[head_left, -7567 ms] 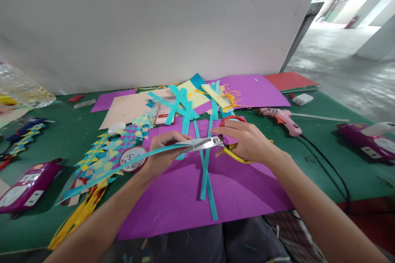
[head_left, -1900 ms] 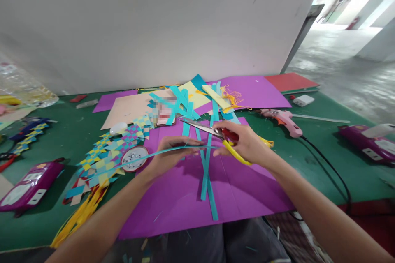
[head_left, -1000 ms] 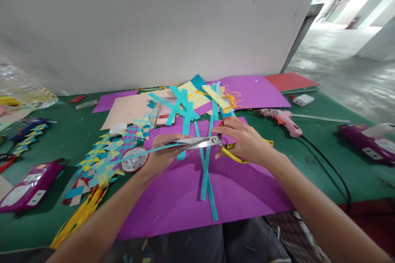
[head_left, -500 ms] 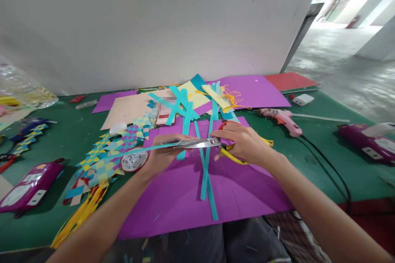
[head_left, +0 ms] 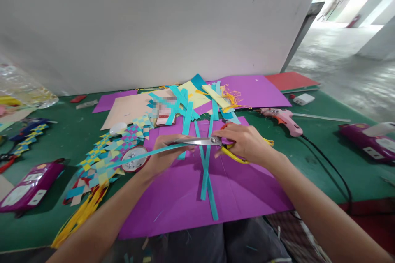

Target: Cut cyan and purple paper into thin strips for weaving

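Observation:
In my right hand [head_left: 243, 141] are scissors [head_left: 205, 141] with yellow and red handles, their blades pointing left and nearly closed. My left hand [head_left: 163, 154] is closed on a thin turquoise paper strip [head_left: 143, 155], whose free end stretches left over a round white dish of small dark bits [head_left: 134, 159]. The blades meet the strip at my left fingers. Below both hands lies a large purple sheet [head_left: 247, 195], with loose turquoise strips [head_left: 205, 178] crossing on it. Part of my left fingers is hidden behind the blades.
A pink glue gun [head_left: 285, 121] with a black cord lies to the right, near a purple power strip [head_left: 367, 141]. Another purple power strip [head_left: 33, 183] stands left, beside woven paper pieces [head_left: 106, 160] and yellow tassels [head_left: 84, 213]. A white panel [head_left: 154, 28] rises behind the green table.
The scissor blades have closed further, and the handles have come closer together. The strip's free end has tilted slightly downward. Both hands stay nearly in place.

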{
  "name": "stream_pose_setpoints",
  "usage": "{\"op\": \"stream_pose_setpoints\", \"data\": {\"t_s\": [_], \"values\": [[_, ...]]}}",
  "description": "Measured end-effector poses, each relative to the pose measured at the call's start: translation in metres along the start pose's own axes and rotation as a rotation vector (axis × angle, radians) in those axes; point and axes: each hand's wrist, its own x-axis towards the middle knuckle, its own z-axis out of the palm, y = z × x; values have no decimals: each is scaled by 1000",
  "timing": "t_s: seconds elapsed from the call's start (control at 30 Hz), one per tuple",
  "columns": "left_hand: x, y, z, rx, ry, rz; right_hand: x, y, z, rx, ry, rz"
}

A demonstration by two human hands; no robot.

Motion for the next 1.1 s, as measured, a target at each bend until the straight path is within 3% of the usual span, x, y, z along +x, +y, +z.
{"op": "stream_pose_setpoints", "data": {"t_s": [0.17,0.3,0.47,0.6,0.8,0.93,1.1], "values": [[2,2,5,-107,-46,-63,5,-7,-5,283,40,151],[0,-1,5,2,-22,-126,7,-18,-2,398,59,113],[-5,-11,-1,26,22,-101,6,-19,5,344,165,5],[-3,-11,-4,-2,124,-73,6,-11,-2,251,223,-13],[0,1,-3,-25,92,28,5,0,-15,97,91,41],[0,-1,-4,15,97,55,3,7,-9,71,1,-33],[1,3,-1,43,102,63,3,7,-2,28,-18,-123]]}}
